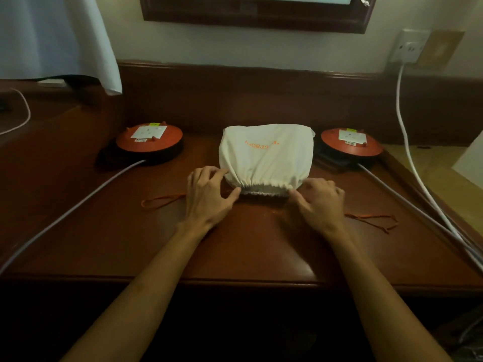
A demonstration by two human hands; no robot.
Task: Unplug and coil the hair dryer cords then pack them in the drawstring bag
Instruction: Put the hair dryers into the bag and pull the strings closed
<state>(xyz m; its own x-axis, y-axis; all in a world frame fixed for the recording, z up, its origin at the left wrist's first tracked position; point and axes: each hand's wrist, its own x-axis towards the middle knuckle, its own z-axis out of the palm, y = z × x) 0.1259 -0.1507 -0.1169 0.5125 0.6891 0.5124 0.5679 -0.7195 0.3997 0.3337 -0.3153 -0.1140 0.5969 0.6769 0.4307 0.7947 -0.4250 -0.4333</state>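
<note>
The cream drawstring bag (266,155) bulges full at the middle of the counter (261,244), orange lettering on its cloth and its gathered mouth facing the person, with the left hand (209,197) and right hand (320,202) pinching either end of that puckered hem (orange drawstrings (162,201) trail out to both sides). The counter is glossy dark wood against a cream wall. Two orange cable reels (149,139) flank the bag, and a white cord (407,142) hangs from a wall socket (409,47) at right.

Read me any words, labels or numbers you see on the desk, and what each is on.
Bag: orange print, seen upside down, too blurred to read.
Left reel: white label and yellow tag, too small to read.
Right reel: the same, unreadable.
</note>
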